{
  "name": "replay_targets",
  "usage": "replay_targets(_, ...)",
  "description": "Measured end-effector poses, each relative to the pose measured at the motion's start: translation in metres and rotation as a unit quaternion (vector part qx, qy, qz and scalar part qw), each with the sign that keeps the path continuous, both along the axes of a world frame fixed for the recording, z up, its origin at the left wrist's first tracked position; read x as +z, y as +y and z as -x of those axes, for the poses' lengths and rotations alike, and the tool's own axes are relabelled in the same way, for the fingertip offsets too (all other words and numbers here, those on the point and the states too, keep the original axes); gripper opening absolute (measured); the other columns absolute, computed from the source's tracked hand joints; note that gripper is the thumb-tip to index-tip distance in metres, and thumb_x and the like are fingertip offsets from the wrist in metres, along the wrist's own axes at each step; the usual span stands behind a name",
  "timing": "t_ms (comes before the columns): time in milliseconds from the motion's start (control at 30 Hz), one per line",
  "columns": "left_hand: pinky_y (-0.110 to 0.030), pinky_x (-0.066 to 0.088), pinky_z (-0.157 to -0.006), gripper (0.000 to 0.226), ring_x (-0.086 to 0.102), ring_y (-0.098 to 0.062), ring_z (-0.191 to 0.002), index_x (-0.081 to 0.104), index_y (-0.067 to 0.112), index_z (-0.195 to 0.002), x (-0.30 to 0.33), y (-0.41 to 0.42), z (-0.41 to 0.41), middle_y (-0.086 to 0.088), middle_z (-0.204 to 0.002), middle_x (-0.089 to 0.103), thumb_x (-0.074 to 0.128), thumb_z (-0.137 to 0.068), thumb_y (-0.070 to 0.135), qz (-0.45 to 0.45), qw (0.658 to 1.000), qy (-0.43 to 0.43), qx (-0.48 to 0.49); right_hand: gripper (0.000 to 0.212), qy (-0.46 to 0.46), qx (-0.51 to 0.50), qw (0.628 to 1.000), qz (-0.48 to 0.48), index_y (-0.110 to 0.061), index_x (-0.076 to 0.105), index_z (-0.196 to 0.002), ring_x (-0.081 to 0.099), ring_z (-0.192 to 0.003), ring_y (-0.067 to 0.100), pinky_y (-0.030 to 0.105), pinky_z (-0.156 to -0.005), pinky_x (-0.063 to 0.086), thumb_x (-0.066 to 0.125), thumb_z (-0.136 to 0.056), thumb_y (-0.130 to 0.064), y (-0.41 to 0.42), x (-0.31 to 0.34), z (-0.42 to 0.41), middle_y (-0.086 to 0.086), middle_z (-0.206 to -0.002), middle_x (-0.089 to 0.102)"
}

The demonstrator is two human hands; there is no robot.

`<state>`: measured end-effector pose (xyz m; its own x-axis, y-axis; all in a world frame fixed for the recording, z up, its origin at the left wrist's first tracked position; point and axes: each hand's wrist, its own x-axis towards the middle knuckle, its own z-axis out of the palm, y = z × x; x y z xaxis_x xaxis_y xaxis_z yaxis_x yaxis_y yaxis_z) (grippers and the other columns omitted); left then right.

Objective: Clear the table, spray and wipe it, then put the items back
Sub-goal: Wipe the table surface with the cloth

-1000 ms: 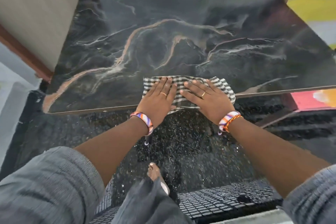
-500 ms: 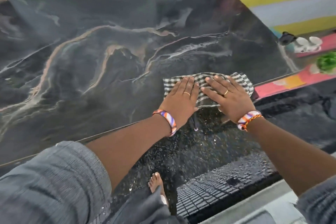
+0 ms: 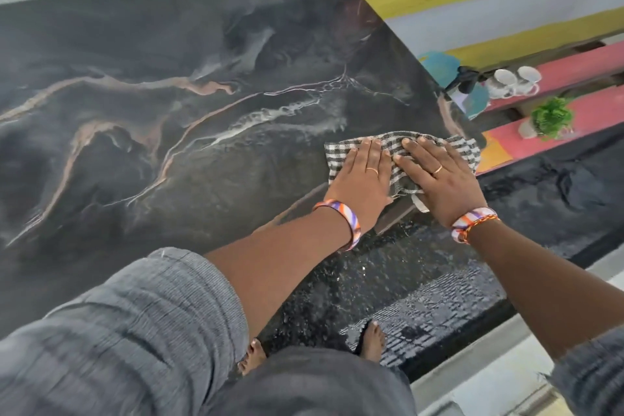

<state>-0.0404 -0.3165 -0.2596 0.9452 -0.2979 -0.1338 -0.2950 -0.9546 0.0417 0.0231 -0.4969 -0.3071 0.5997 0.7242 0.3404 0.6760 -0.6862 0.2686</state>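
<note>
- Left hand (image 3: 363,176) laid flat, fingers straight and together, palm down on checked cloth (image 3: 466,150); nothing gripped.
- Right hand (image 3: 439,179) likewise flat, fingers extended, pressing same cloth just beside the left, index fingertips nearly meeting.
- Both palms spread wide, probably to load the cloth evenly and cover more surface per pass than a bunched grip would.
- Cloth lay crumpled at the near right corner of table (image 3: 169,111), its near edge drooping over the table's rim below the right palm.
- Dark marbled tabletop bare of objects; faint pale streaks beyond the cloth, possibly spray film, not certain.
- Judged: clearing done, wiping step in hand, corner being finished; putting back not yet begun.
- Cleared items appeared parked to the right on pink slatted bench (image 3: 574,71): two white cups (image 3: 513,79), small green plant (image 3: 552,116), a dark object beside the cups too blurred to name.
- Placement off the table but near, likely for quick return.
- Below: dark speckled floor (image 3: 337,280), bare feet (image 3: 371,339) close to the table.
</note>
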Motion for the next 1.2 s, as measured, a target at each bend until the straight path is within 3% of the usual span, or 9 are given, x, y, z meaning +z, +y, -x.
replay_targets(133, -0.044, 0.004, -0.120, 0.063, 0.003, -0.036, -0.146, 0.010, -0.002, -0.146, -0.002, -0.028, -0.018, -0.024, -0.156, 0.006, 0.038, -0.098, 0.027, 0.012, 0.999, -0.025, 0.020, 0.057, -0.001, 0.023, 1.000, -0.009, -0.017, 0.043, -0.127, 0.046, -0.119, 0.030, 0.045, -0.103, 0.026, 0.046, -0.072, -0.028, -0.026, -0.004, -0.026, 0.013, -0.131, 0.059)
replay_targets(267, -0.046, 0.003, -0.119, 0.066, -0.004, -0.036, -0.146, 0.026, 0.014, -0.141, 0.011, -0.052, -0.040, -0.019, -0.158, 0.003, 0.048, -0.089, 0.049, 0.033, 0.998, 0.012, 0.052, 0.056, -0.003, 0.069, 0.998, -0.007, -0.018, 0.041, -0.129, 0.038, -0.122, 0.030, 0.046, -0.104, 0.025, 0.049, -0.074, -0.015, -0.058, -0.005, -0.052, 0.013, -0.131, 0.058)
replay_targets(400, -0.053, 0.017, -0.112, 0.073, 0.030, -0.035, -0.134, 0.038, 0.024, -0.133, 0.024, -0.067, -0.056, -0.013, -0.146, 0.032, 0.049, -0.076, 0.069, 0.029, 0.991, 0.012, 0.126, 0.075, 0.027, 0.100, 0.995, 0.006, -0.017, 0.040, -0.131, 0.036, -0.124, 0.030, 0.049, -0.107, 0.020, 0.072, -0.064, -0.012, -0.070, -0.001, -0.059, 0.010, -0.138, 0.048)
replay_targets(567, -0.040, 0.034, -0.091, 0.050, 0.053, -0.031, -0.110, 0.038, 0.017, -0.128, 0.029, -0.085, -0.041, -0.010, -0.121, 0.053, 0.053, -0.087, 0.042, -0.028, 0.995, -0.026, 0.089, 0.063, 0.072, 0.066, 0.988, -0.116, -0.012, 0.035, -0.130, 0.033, -0.128, 0.028, 0.056, -0.110, 0.012, 0.057, -0.072, -0.023, -0.066, -0.008, -0.018, 0.004, -0.137, 0.033)
replay_targets(733, -0.033, 0.043, -0.077, 0.034, 0.068, -0.029, -0.091, 0.049, 0.012, -0.116, 0.022, -0.064, 0.001, -0.007, -0.100, 0.067, 0.056, -0.083, 0.012, -0.036, 0.999, -0.014, -0.013, 0.060, 0.233, 0.104, 0.945, -0.205, -0.015, 0.030, -0.128, 0.039, -0.120, 0.035, 0.049, -0.096, 0.045, 0.052, -0.076, -0.034, -0.049, -0.027, 0.040, 0.013, -0.131, 0.032)
replay_targets(867, -0.020, 0.041, -0.041, 0.034, 0.066, -0.021, -0.048, 0.063, 0.014, -0.083, 0.016, -0.025, 0.046, -0.001, -0.056, 0.064, 0.077, -0.052, 0.012, -0.050, 0.998, -0.019, -0.028, 0.068, 0.445, 0.087, 0.867, -0.208, -0.021, 0.027, -0.130, 0.056, -0.110, 0.033, 0.037, -0.081, 0.053, 0.059, -0.072, -0.039, -0.014, -0.023, 0.069, 0.016, -0.135, 0.035)
replay_targets(967, -0.031, 0.047, -0.046, 0.038, 0.068, -0.030, -0.068, 0.059, 0.007, -0.106, 0.010, 0.014, 0.077, -0.009, -0.078, 0.068, 0.066, -0.069, 0.007, -0.043, 0.998, 0.026, 0.022, 0.083, 0.559, 0.071, 0.814, -0.138, -0.020, 0.022, -0.143, 0.057, -0.113, 0.028, 0.037, -0.090, 0.049, 0.068, -0.075, -0.031, 0.028, -0.020, 0.086, 0.008, -0.135, 0.049)
replay_targets(1067, -0.026, 0.044, -0.035, 0.059, 0.067, -0.027, -0.056, 0.059, 0.007, -0.108, 0.003, 0.050, 0.116, -0.006, -0.071, 0.068, 0.075, -0.051, 0.003, -0.053, 0.998, -0.012, 0.039, 0.076, 0.588, 0.115, 0.797, -0.073, -0.021, 0.034, -0.140, 0.046, -0.123, 0.021, 0.029, -0.101, 0.039, 0.072, -0.075, -0.028, 0.073, -0.022, 0.103, 0.003, -0.137, 0.046)
replay_targets(1200, -0.037, 0.055, -0.056, 0.065, 0.066, -0.030, -0.087, 0.043, 0.008, -0.130, 0.001, 0.076, 0.160, -0.010, -0.098, 0.065, 0.065, -0.069, 0.002, -0.007, 0.995, 0.058, 0.081, 0.041, 0.613, 0.175, 0.769, -0.054, -0.013, 0.066, -0.107, 0.053, -0.113, 0.012, 0.026, -0.097, 0.041, 0.075, -0.068, -0.021, 0.124, -0.024, 0.124, 0.004, -0.122, 0.061)
